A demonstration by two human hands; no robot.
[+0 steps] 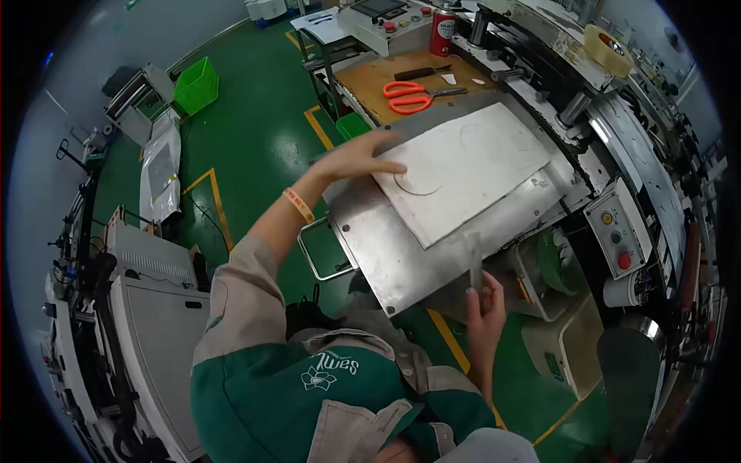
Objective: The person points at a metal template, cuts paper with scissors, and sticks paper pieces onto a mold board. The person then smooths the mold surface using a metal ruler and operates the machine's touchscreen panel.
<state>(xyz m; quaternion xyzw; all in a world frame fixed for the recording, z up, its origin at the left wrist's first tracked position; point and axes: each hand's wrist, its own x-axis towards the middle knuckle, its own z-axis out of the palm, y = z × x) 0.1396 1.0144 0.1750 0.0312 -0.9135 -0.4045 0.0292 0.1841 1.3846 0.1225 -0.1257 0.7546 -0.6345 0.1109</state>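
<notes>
A white rectangular board or sheet stack (471, 166) lies on a metal plate (401, 266) of the machine, with a thin dark curved line near its left side. My left hand (359, 158) rests at the board's upper left edge, thumb over its surface and fingers apart. Below the board's lower edge, my right hand (485, 309) is closed on a narrow, pale, translucent strip (474, 258) that points up toward the board. The strip's exact kind cannot be made out.
Orange-handled scissors (409, 98) and a dark-handled tool (417, 74) lie on a brown board (370, 77) beyond the plate. A red can (442, 32) stands behind them. At the right are a button box (617, 228) and a bin (567, 347).
</notes>
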